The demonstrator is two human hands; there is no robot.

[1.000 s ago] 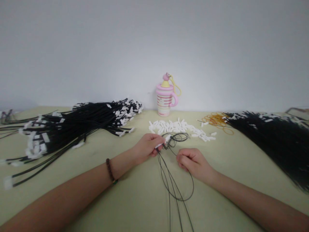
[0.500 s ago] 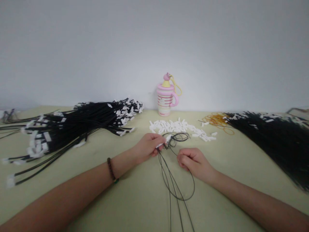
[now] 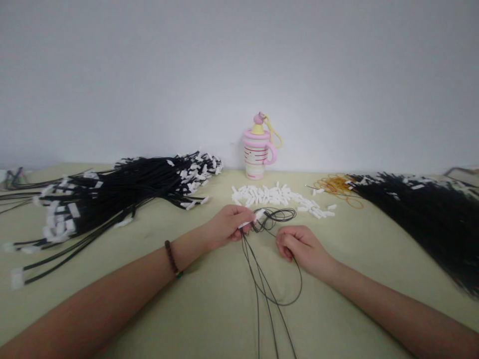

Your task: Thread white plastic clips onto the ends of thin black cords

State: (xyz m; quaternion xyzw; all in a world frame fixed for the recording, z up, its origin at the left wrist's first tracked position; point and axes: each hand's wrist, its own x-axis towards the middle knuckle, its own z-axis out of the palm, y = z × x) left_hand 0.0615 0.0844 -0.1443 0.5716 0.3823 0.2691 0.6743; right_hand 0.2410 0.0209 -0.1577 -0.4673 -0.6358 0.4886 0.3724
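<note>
My left hand (image 3: 230,224) is closed on a white connector (image 3: 259,215) with thin black wires running from it. Part of the connector hides under my fingers. Some of the wire (image 3: 280,214) lies in loose coils just beyond, and several strands hang down toward the near edge of the view. To the right, my right hand (image 3: 299,247) pinches one of these black wires, which leaves the fist in a wide loop below. A pile of small white connectors (image 3: 275,194) lies on the table past both hands.
A pink and white cup (image 3: 256,154) stands against the wall. Bundled black cables with white connectors (image 3: 142,184) lie on the left. On the right is a heap of black wires (image 3: 422,214), beside amber rubber bands (image 3: 333,184). The pale green table (image 3: 202,309) runs underneath.
My left hand has shifted slightly left with the connector, and the hanging wires have swung left with it. My right hand has hardly moved and still grips the wire.
</note>
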